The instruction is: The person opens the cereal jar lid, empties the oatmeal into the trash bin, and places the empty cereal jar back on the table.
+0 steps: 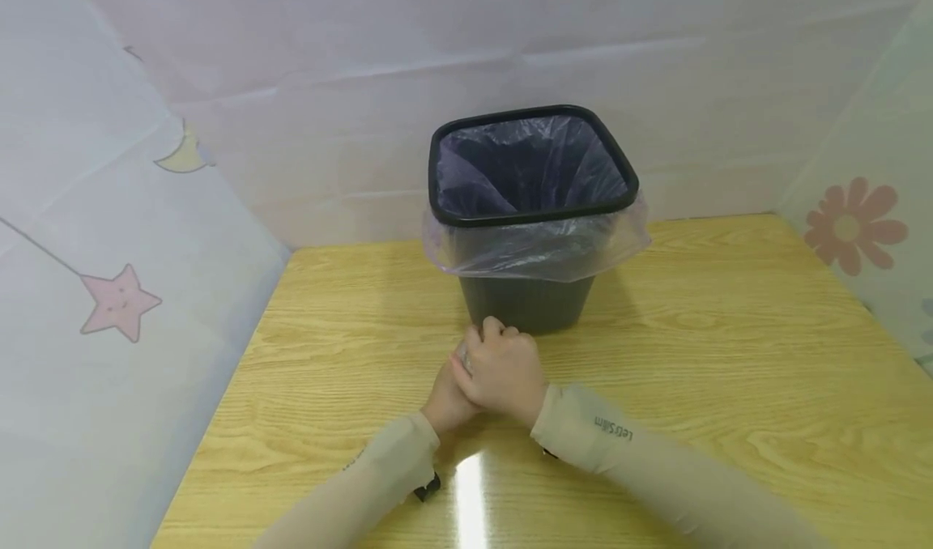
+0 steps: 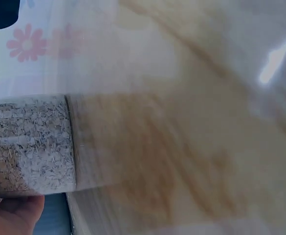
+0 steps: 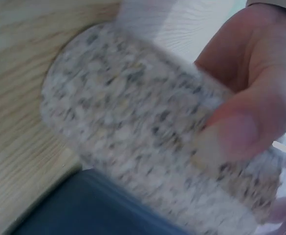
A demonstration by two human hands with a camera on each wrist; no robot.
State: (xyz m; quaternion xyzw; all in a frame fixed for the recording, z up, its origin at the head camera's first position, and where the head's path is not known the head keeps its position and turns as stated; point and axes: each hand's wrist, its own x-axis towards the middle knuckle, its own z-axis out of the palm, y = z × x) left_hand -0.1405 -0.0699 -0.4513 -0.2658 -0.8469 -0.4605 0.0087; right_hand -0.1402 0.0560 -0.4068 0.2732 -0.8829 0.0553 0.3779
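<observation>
Both hands meet close together in front of the bin in the head view. My left hand (image 1: 446,399) lies at the left and partly under my right hand (image 1: 510,371). Between them they grip a clear-walled container packed with pale speckled flakes (image 1: 466,359), mostly hidden there by the fingers. Its flake-filled side (image 2: 30,147) shows at the left of the left wrist view, with fingers (image 2: 23,213) below it. In the right wrist view the speckled container (image 3: 133,107) fills the middle, and a thumb (image 3: 253,122) presses on its side; the exact contents cannot be told.
Just beyond the hands stands a black waste bin (image 1: 525,302), lined with a thin purplish bag (image 1: 539,249) folded over its rim. The wood-grain table (image 1: 729,330) meets printed cloth walls (image 1: 350,128) at the back and sides. Light glares off the table's front (image 1: 470,500).
</observation>
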